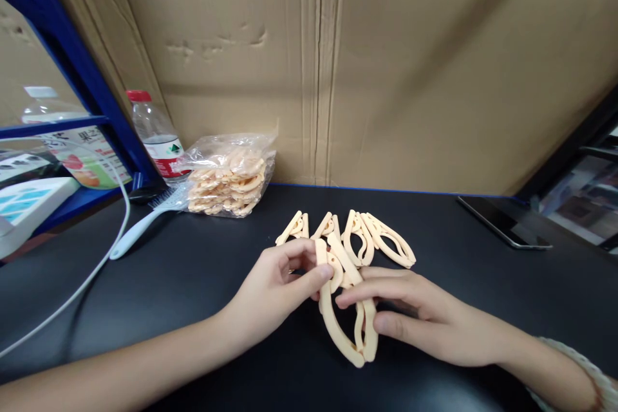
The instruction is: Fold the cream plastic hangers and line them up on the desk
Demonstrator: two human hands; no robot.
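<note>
A peach-coloured plastic folding clothes hanger (331,325) is held up above the black table, its arms folded together at the lower end. My left hand (277,286) pinches its upper left part between thumb and fingers. On the other side, my right hand (420,312) grips the right arm, with fingers across the front and the thumb at its edge. Just behind my hands lie several similar hangers (393,244) in a row. Two of them are partly covered by my left hand and the held hanger.
A clear bag of more hangers (232,187) sits at the back left, beside a light blue hairbrush (145,225) and a red-capped bottle (157,138). A white cable (109,254) crosses the left side. At the right lies a dark phone-like device (502,222). Cardboard (434,77) stands behind the table.
</note>
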